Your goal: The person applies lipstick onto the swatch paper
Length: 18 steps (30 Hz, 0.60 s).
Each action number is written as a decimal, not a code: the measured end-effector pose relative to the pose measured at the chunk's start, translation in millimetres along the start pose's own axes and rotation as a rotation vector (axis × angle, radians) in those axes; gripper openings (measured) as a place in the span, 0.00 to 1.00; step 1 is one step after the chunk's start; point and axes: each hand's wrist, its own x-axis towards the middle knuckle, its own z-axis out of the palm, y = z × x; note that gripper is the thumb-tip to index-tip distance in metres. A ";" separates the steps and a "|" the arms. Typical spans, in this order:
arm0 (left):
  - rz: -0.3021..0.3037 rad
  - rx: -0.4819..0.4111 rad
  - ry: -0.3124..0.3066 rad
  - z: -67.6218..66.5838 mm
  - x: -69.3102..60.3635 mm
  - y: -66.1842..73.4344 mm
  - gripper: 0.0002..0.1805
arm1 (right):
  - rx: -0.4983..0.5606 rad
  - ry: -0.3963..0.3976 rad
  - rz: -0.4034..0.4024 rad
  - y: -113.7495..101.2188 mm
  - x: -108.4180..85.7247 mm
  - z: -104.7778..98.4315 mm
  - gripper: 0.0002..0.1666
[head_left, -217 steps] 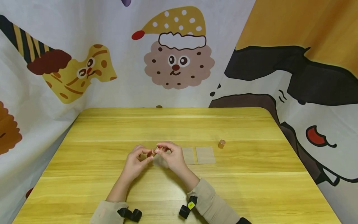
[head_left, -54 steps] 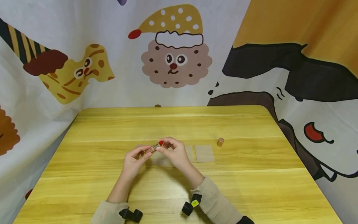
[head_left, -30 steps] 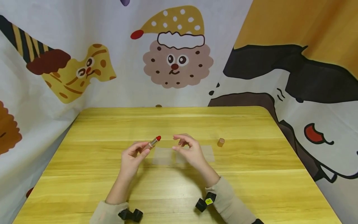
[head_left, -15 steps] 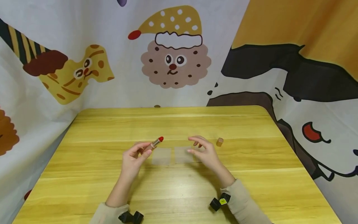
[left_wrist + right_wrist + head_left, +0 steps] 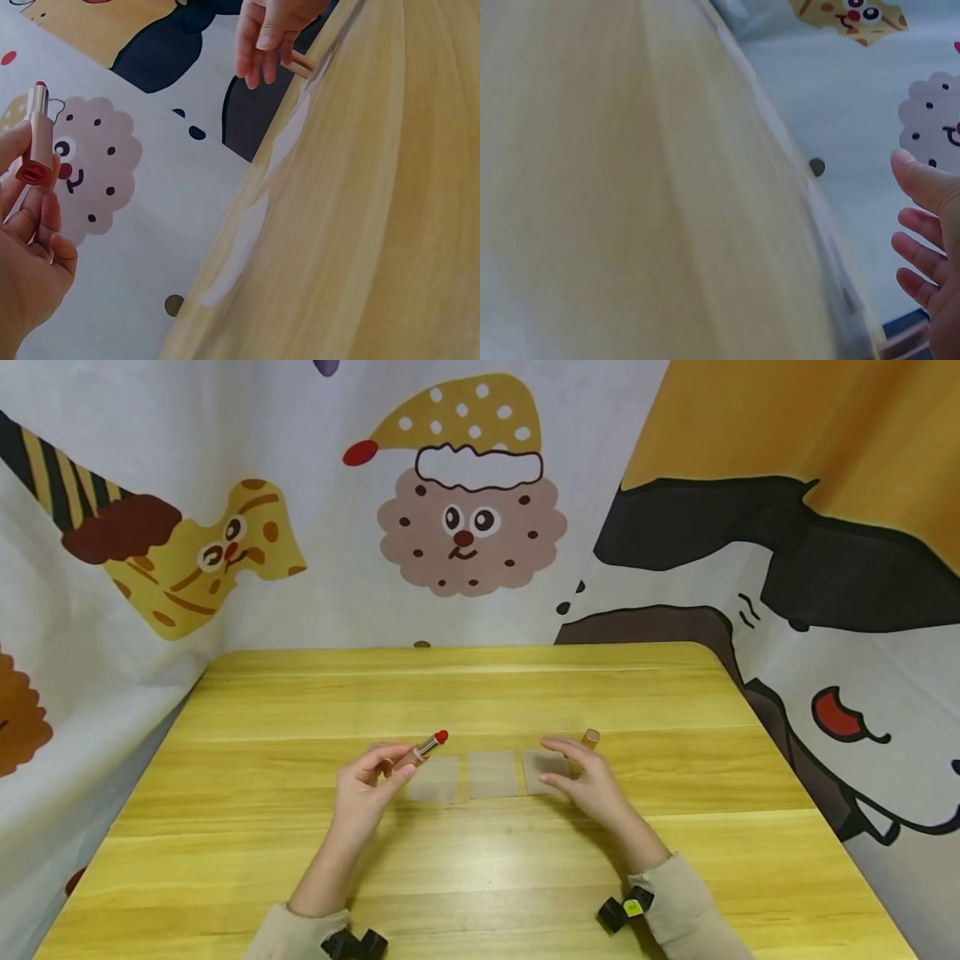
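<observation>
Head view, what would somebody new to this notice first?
Probably the lipstick, its red tip bared, held in the left hand above the table. Next, the big cookie face in a dotted hat, printed on the backdrop behind. Then perhaps the small brown cap just beyond the right hand.

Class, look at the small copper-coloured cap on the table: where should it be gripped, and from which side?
Probably pinch the cap by its upper sides, with the right hand coming from above or the person's near side. It seems to stand upright on the table, its top uncovered, its short, straight sides offering opposite faces to pinch.
</observation>
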 end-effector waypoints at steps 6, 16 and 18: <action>-0.020 0.022 -0.027 3.8 -2.1 -1.3 0.11 | -0.102 -0.011 0.022 9.4 -11.4 -8.8 0.32; -0.071 0.023 -0.058 9.9 -4.9 -6.1 0.11 | -0.241 -0.036 0.036 18.5 -21.6 -15.6 0.34; -0.071 0.018 -0.064 11.5 -5.1 -7.7 0.11 | -0.268 -0.051 0.047 20.2 -23.7 -16.0 0.34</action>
